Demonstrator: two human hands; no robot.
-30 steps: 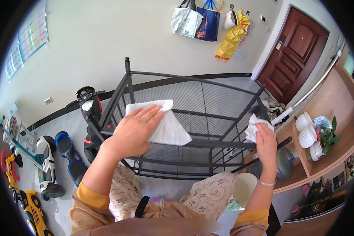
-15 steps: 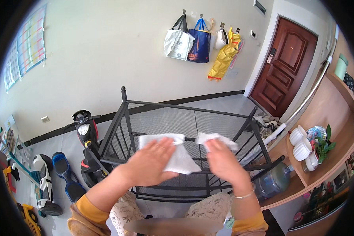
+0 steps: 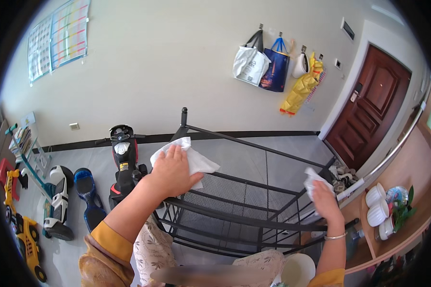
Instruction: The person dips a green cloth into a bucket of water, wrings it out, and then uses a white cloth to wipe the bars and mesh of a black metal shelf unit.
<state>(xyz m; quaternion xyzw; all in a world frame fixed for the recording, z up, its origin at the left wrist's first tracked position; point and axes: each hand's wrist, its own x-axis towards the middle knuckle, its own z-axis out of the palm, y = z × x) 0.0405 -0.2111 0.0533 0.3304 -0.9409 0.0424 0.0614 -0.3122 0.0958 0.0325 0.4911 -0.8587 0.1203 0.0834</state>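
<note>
A black metal rack (image 3: pixel 234 220) with mesh shelves and thin bars stands right in front of me. At its left corner, my left hand (image 3: pixel 171 173) holds a white cloth (image 3: pixel 201 161), the palm facing down and the thumb out to the side; one end of the cloth hangs past the hand. Over by the rack's right side, my right hand (image 3: pixel 326 201) grips a second white cloth (image 3: pixel 312 178) bunched under its fingers. The undersides of both hands are hidden, so I cannot tell how firmly the cloths touch the bars.
Left of the rack stand a ride-on toy motorcycle (image 3: pixel 123 162), a blue hoverboard (image 3: pixel 88 196), a white scooter (image 3: pixel 58 203) and a yellow toy truck (image 3: pixel 28 239). A wooden shelf (image 3: pixel 359 225) with white pots (image 3: pixel 377 210) lines the right. Bags (image 3: pixel 251 65) hang on the wall near a brown door (image 3: pixel 368 105).
My hands have spread apart. The left, with its cloth, went to the rack's left corner, while the right carried its cloth to the right side. The view has swung left.
</note>
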